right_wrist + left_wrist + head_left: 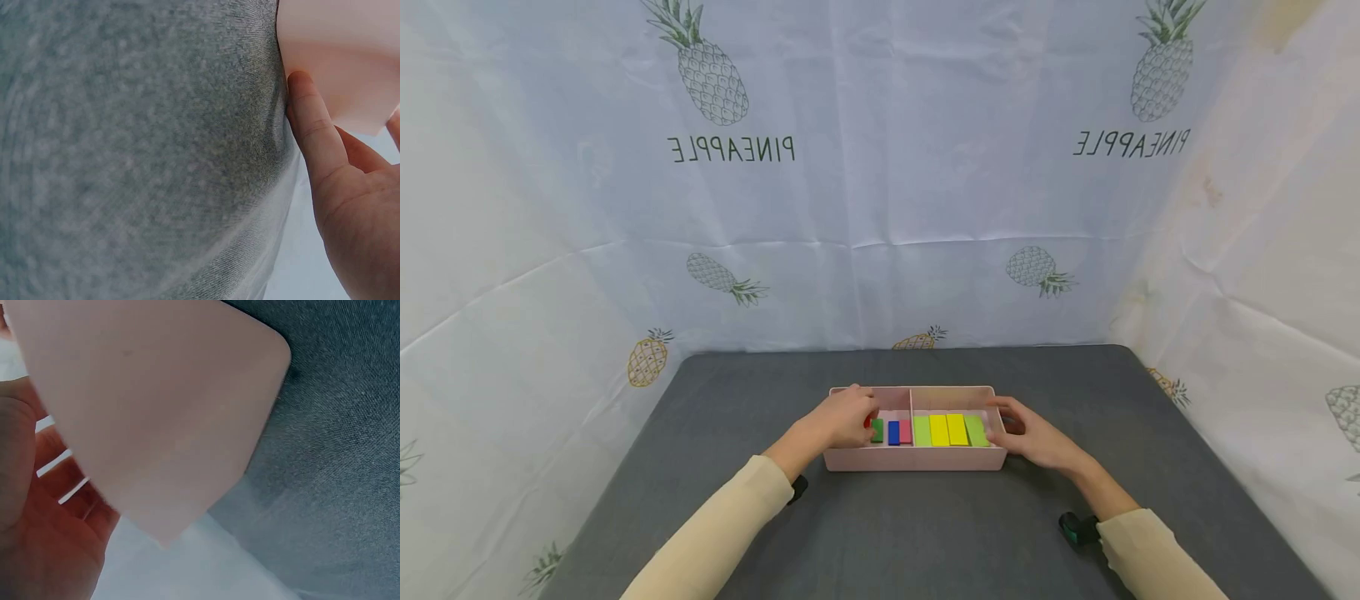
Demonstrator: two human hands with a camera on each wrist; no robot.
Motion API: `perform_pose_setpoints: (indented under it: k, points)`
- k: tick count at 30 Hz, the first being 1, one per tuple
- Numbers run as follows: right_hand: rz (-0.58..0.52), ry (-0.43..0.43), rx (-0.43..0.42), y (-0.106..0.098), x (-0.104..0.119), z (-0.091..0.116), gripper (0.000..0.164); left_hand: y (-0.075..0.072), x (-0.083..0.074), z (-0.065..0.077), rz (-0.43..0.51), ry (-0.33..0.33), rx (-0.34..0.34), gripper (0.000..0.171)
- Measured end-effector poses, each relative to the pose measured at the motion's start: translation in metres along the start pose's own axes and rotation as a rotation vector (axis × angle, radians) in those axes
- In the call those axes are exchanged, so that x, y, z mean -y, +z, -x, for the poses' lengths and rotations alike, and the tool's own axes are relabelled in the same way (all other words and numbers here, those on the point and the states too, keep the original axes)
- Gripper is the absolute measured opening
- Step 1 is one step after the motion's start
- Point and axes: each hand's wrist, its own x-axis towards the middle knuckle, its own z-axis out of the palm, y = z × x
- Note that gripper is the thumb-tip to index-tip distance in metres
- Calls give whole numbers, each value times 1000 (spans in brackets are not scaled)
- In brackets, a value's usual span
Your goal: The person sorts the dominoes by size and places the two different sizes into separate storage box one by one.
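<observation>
A pink box (913, 459) with two compartments sits on the dark table. My left hand (844, 417) reaches over its left end, fingers and thumb bent down into the left compartment. A small green block (877, 430) and a bit of a red block (868, 422) show by the fingertips; I cannot tell whether either is pinched. In the left wrist view the box's outer wall hides part of the fingers. My right hand (1036, 435) holds the box's right end, fingers over the rim, with a digit (312, 119) pressed along the outer wall in the right wrist view.
Beside the green block lie a blue block (893, 432) and a pink block (906, 432). A divider (912, 408) splits the box. The right compartment holds yellow blocks (957, 430) and light green blocks (976, 431). Pineapple-print cloth (880, 200) hangs behind the table (917, 533).
</observation>
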Motion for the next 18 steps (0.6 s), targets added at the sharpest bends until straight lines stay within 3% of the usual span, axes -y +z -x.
perform_pose_setpoints:
  k: [7, 18]
  points:
    - [-16, -13, -2, 0, -3, 0, 67, 9, 3, -9, 36, -39, 70, 19]
    - [9, -23, -11, 0, -4, 0, 67, 21, 2, -22, 102, -27, 89, 21]
